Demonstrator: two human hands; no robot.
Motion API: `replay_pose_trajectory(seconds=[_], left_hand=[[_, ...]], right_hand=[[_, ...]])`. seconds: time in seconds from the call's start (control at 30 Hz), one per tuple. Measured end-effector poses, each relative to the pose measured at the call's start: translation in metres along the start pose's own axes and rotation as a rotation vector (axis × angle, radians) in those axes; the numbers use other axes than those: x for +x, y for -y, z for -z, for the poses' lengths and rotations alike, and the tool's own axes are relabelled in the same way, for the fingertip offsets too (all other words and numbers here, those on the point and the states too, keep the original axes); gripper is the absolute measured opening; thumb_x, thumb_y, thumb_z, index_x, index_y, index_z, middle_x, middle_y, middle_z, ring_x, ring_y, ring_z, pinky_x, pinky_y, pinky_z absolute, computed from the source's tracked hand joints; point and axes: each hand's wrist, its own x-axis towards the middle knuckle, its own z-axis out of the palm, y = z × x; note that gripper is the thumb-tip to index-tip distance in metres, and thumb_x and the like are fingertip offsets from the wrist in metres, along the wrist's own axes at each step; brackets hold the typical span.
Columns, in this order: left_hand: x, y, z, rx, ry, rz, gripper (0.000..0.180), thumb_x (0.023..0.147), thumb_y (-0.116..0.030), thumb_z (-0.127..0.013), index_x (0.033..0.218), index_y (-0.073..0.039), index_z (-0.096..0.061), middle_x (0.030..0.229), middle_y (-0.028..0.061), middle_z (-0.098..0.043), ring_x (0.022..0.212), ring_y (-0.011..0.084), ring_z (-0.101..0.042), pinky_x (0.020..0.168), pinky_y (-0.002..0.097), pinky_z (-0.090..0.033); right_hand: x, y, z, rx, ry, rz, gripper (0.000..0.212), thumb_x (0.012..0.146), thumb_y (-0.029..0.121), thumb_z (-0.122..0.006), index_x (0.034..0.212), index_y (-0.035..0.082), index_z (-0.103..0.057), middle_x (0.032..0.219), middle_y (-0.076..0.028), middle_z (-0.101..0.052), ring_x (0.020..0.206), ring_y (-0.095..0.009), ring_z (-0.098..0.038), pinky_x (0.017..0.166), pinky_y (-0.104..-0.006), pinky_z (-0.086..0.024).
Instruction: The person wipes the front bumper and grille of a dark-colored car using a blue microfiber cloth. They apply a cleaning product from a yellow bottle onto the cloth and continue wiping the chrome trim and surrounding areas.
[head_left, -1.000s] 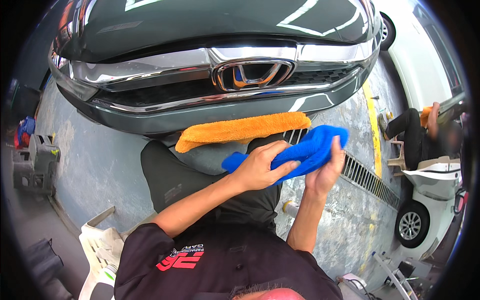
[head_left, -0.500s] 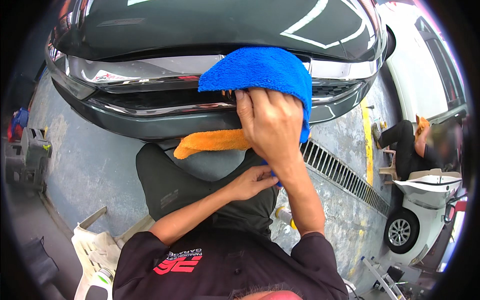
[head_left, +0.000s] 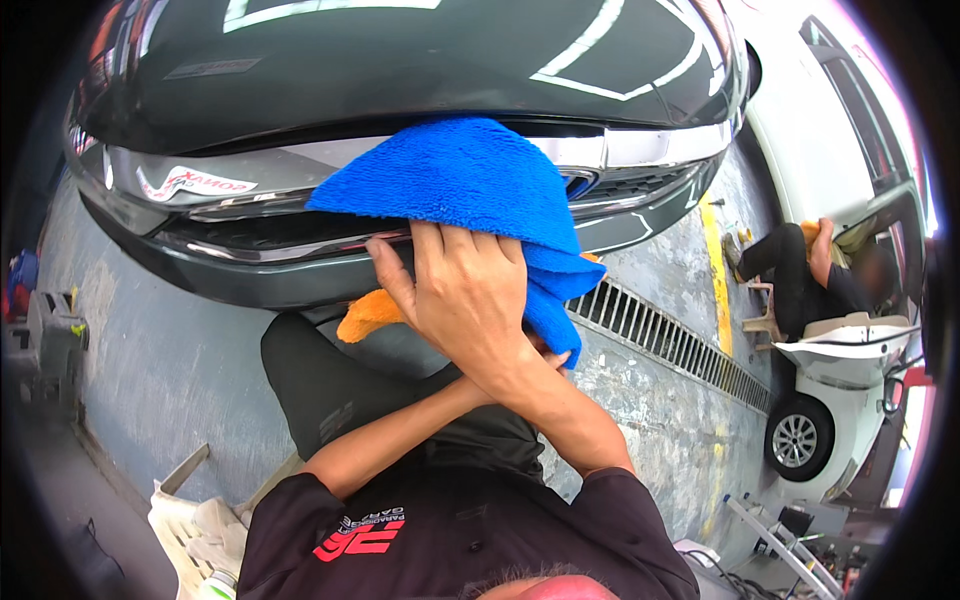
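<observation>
A blue microfiber cloth [head_left: 450, 170] lies against the front grille and chrome trim of a dark grey car [head_left: 330, 75]. My right hand [head_left: 465, 285] has its fingertips tucked under the cloth's upper fold, holding it to the car, thumb apart to the left. Crossing beneath my right wrist, my left hand [head_left: 550, 356] is mostly hidden; its fingers show at the hanging lower end of the same cloth. An orange cloth [head_left: 370, 315] pokes out left of my right hand, over my legs, its rest covered.
A slotted floor drain [head_left: 670, 345] runs at the right beside a yellow line [head_left: 720, 275]. Further right, a seated person [head_left: 800, 265] works by a white car [head_left: 840, 400]. A cream plastic chair [head_left: 195, 530] stands lower left, a metal frame [head_left: 785, 550] lower right.
My right hand has moved left and down along the grille with the blue cloth. My left hand has slid right, under my right wrist. The view has shifted slightly.
</observation>
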Motion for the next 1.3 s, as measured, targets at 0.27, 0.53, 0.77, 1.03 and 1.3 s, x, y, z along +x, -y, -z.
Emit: replay_pose_trajectory(seconds=[0.27, 0.53, 0.77, 1.03, 1.3], left_hand=[[-0.019, -0.015, -0.007, 0.162, -0.177, -0.257, 0.027, 0.11, -0.023, -0.063, 0.12, 0.001, -0.07, 0.099, 0.0071, -0.075, 0.095, 0.0135, -0.07, 0.087, 0.0325, -0.056], [-0.014, -0.016, -0.02, 0.342, -0.165, -0.321, 0.029, 0.109, -0.027, -0.064, 0.111, 0.001, -0.071, 0.094, 0.0074, -0.075, 0.085, 0.0116, -0.07, 0.078, 0.0325, -0.054], [-0.005, -0.003, -0.003, 0.16, -0.219, -0.255, 0.027, 0.108, -0.023, -0.064, 0.111, 0.003, -0.07, 0.095, 0.0072, -0.075, 0.088, 0.0141, -0.073, 0.08, 0.0332, -0.056], [0.013, -0.045, -0.028, 0.29, -0.157, -0.26, 0.026, 0.109, -0.024, -0.064, 0.11, 0.002, -0.069, 0.093, 0.0052, -0.075, 0.086, 0.0127, -0.071, 0.081, 0.0316, -0.056], [0.018, -0.031, -0.026, 0.237, -0.236, -0.3, 0.029, 0.107, -0.026, -0.066, 0.101, 0.002, -0.068, 0.087, 0.0101, -0.077, 0.081, 0.0142, -0.073, 0.073, 0.0319, -0.054]], right_hand=[[-0.015, -0.107, 0.042, -0.132, -0.078, -0.193, 0.04, 0.111, 0.036, -0.053, 0.11, 0.0, -0.07, 0.108, -0.025, -0.067, 0.103, -0.045, -0.058, 0.095, -0.0525, -0.039], [-0.007, -0.073, 0.05, -0.08, -0.055, -0.118, 0.033, 0.099, 0.038, -0.07, 0.102, 0.005, -0.071, 0.098, -0.018, -0.064, 0.094, -0.038, -0.062, 0.087, -0.0496, -0.044], [-0.003, -0.113, 0.025, -0.01, -0.235, -0.099, 0.022, 0.101, 0.024, -0.065, 0.1, 0.003, -0.071, 0.093, -0.017, -0.066, 0.089, -0.039, -0.061, 0.084, -0.0493, -0.044], [-0.003, -0.199, 0.05, -0.16, -0.328, -0.195, 0.021, 0.099, 0.018, -0.065, 0.106, 0.001, -0.073, 0.104, -0.023, -0.063, 0.1, -0.043, -0.057, 0.09, -0.0514, -0.043], [-0.004, -0.148, 0.043, -0.023, -0.161, -0.188, 0.025, 0.098, 0.02, -0.065, 0.109, 0.001, -0.076, 0.116, -0.025, -0.063, 0.112, -0.045, -0.056, 0.103, -0.0547, -0.038]])
